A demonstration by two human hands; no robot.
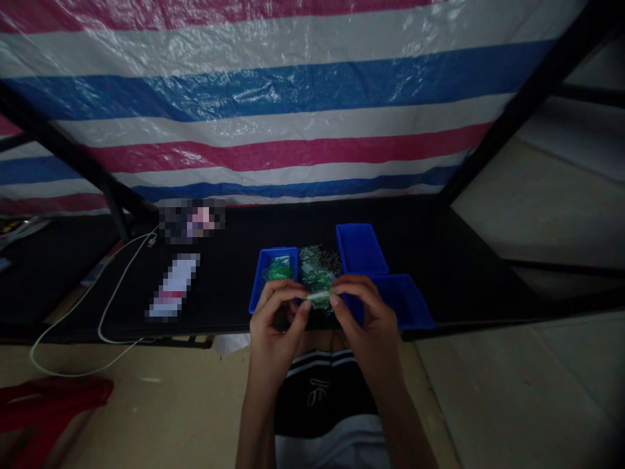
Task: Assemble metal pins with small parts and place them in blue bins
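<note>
Between my two hands, close to the shelf's front edge, is a small clear plastic bag [319,297] with a pale strip along it. The thumb and fingers of my left hand [274,320] pinch its left end. My right hand [370,320] pinches the right end the same way. Just behind the hands lies a heap of clear bags with green contents [313,266]. Beside the heap are loose thin metal pieces [331,259], perhaps screws. A blue tray [255,286] at the left holds more green bagged pieces [279,267].
Two blue trays stand to the right, one farther back [364,249] and one in front [409,303]. On the black shelf [229,286], a blurred-out pale object [174,286] lies left. A white cable [100,319] loops over the front edge. Striped sheeting [293,153] hangs behind.
</note>
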